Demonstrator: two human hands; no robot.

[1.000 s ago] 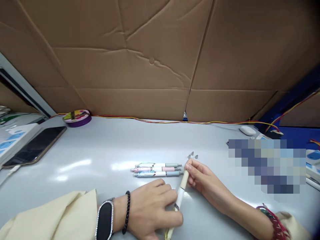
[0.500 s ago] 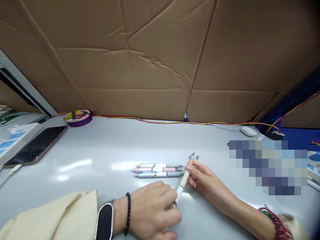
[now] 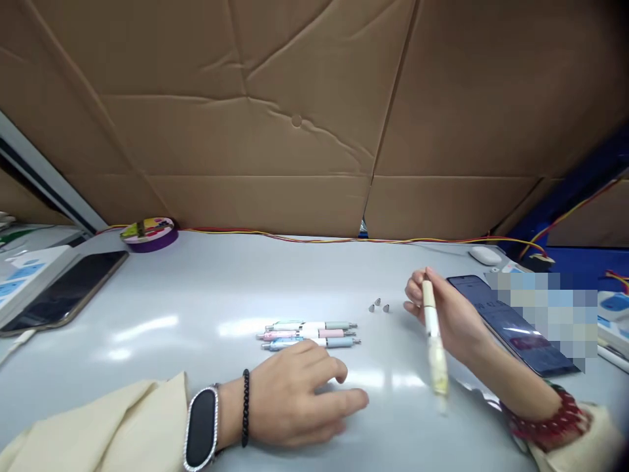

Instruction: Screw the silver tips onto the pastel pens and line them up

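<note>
Right hand (image 3: 459, 321) pinches the cream pen (image 3: 432, 328) by its far end.

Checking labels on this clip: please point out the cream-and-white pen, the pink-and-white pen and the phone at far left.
Cream-and-white pen (image 3: 434, 344): head view, middle of the barrel.
Pink-and-white pen (image 3: 312, 334): head view, white mid-barrel.
Phone (image 3: 66, 290): head view, middle of the dark screen.

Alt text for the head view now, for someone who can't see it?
The right hand holds a slim cream-and-white pen above a glossy grey table. The left hand, seemingly empty, partly hides the nearest of three slim pale green, pink and blue pens; three small silver cones lie to their right.
</note>
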